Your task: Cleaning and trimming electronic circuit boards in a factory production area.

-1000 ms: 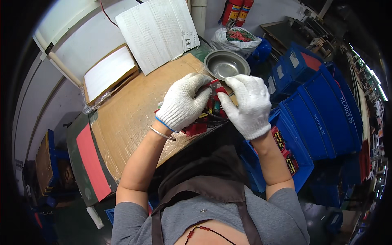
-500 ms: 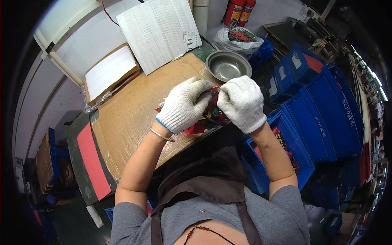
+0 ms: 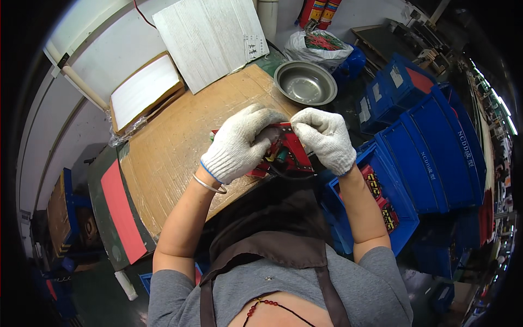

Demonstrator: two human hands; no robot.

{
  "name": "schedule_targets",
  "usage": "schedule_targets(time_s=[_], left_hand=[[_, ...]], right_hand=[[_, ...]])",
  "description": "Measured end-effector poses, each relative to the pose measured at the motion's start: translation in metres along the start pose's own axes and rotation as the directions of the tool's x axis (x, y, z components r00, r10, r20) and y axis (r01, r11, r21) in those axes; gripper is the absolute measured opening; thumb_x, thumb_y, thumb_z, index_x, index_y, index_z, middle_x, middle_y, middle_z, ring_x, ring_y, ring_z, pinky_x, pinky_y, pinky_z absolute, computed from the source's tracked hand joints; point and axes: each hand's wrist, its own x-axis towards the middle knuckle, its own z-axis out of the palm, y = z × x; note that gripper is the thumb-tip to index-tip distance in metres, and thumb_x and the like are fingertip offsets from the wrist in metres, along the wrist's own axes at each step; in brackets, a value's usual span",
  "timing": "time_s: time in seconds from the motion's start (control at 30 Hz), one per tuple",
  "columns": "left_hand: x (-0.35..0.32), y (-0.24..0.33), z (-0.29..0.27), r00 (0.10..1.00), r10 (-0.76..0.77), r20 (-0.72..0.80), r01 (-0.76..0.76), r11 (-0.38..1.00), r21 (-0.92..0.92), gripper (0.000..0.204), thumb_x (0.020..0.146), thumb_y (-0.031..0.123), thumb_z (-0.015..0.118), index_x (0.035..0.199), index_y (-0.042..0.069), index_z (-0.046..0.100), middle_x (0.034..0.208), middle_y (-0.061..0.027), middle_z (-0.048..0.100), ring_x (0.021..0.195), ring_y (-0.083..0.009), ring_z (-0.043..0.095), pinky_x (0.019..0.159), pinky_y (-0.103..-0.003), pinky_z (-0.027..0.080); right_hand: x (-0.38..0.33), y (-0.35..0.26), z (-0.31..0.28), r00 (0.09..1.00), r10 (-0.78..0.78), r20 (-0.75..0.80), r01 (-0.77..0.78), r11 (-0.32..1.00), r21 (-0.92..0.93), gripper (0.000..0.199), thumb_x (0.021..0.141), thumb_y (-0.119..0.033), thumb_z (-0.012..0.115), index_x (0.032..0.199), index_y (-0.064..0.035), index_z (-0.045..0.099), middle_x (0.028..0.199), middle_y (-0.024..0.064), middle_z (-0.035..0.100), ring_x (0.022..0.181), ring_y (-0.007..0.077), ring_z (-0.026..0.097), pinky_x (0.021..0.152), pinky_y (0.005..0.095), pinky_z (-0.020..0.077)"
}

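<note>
My left hand [image 3: 239, 143], in a white knit glove, is closed around the left part of a red circuit board [image 3: 297, 150]. Dark and green components and a black wire show on the board, which I have raised above the table's near edge. At the board's far right corner is my right hand [image 3: 327, 139], also gloved, with thumb and fingers pinched together. Whatever sits between those fingertips is too small or hidden to make out. Part of the board lies behind the left glove.
Brown cardboard [image 3: 163, 163] covers the table, with a red strip [image 3: 122, 212] at its left. A metal basin [image 3: 306, 87] stands at the far right, before a white bag [image 3: 297, 49] of red and green pieces. On my right, a blue bin [image 3: 404, 215] holds red boards, beside more bins [image 3: 441, 152].
My right hand has tilted and its wrist has moved slightly down, exposing more of the red board. The left hand has shifted a little to the left, still holding the board.
</note>
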Motion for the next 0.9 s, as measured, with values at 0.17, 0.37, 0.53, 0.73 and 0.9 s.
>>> schedule_targets(time_s=[0.17, 0.37, 0.53, 0.73, 0.9], left_hand=[[-0.014, 0.01, -0.002, 0.996, -0.04, -0.074, 0.039, 0.999, -0.016, 0.034, 0.089, 0.0, 0.067, 0.123, -0.001, 0.066, 0.109, -0.0155, 0.068, 0.101, -0.0277, 0.069, 0.092, -0.036, 0.054], [-0.03, 0.009, -0.007, 0.986, -0.134, -0.102, 0.125, 0.988, -0.092, 0.042, 0.088, -0.003, 0.068, 0.13, 0.0, 0.063, 0.114, -0.013, 0.068, 0.106, -0.0213, 0.068, 0.093, -0.034, 0.054], [-0.039, 0.004, -0.011, 0.982, -0.147, -0.115, 0.135, 0.985, -0.109, 0.047, 0.087, -0.004, 0.069, 0.132, -0.001, 0.06, 0.121, -0.0131, 0.065, 0.11, -0.0215, 0.067, 0.097, -0.034, 0.053], [-0.05, 0.0, -0.011, 0.982, -0.126, -0.138, 0.102, 0.98, -0.169, 0.051, 0.083, -0.008, 0.069, 0.133, -0.004, 0.058, 0.126, -0.0152, 0.063, 0.116, -0.0237, 0.065, 0.103, -0.036, 0.051], [-0.053, -0.006, -0.007, 0.962, -0.134, -0.236, 0.058, 0.952, -0.302, 0.049, 0.081, -0.006, 0.071, 0.129, -0.002, 0.061, 0.121, -0.016, 0.065, 0.112, -0.0253, 0.067, 0.097, -0.035, 0.054]], right_hand=[[-0.001, 0.018, 0.015, 0.99, 0.141, 0.021, -0.137, 0.901, 0.412, 0.017, 0.094, -0.009, 0.069, 0.102, 0.0045, 0.074, 0.088, 0.002, 0.072, 0.078, 0.0057, 0.062, 0.07, 0.0211, 0.0518], [0.0, 0.014, 0.032, 0.978, 0.189, 0.087, -0.205, 0.795, 0.571, 0.015, 0.093, -0.007, 0.066, 0.101, 0.0046, 0.071, 0.088, 0.0082, 0.073, 0.073, 0.0107, 0.068, 0.068, 0.0243, 0.0563], [0.001, 0.024, 0.036, 0.961, 0.181, 0.21, -0.277, 0.611, 0.742, 0.019, 0.093, -0.007, 0.064, 0.104, 0.0084, 0.068, 0.092, 0.0159, 0.074, 0.08, 0.0189, 0.074, 0.076, 0.0306, 0.0621], [-0.004, 0.039, 0.044, 0.959, 0.172, 0.224, -0.282, 0.542, 0.791, 0.022, 0.095, -0.009, 0.063, 0.108, 0.0081, 0.067, 0.1, 0.0191, 0.074, 0.089, 0.0273, 0.075, 0.077, 0.0364, 0.0639], [-0.01, 0.06, 0.036, 0.967, 0.237, 0.098, -0.212, 0.522, 0.826, 0.023, 0.097, -0.013, 0.063, 0.106, 0.007, 0.067, 0.1, 0.0206, 0.073, 0.09, 0.0309, 0.075, 0.078, 0.0393, 0.0638]])
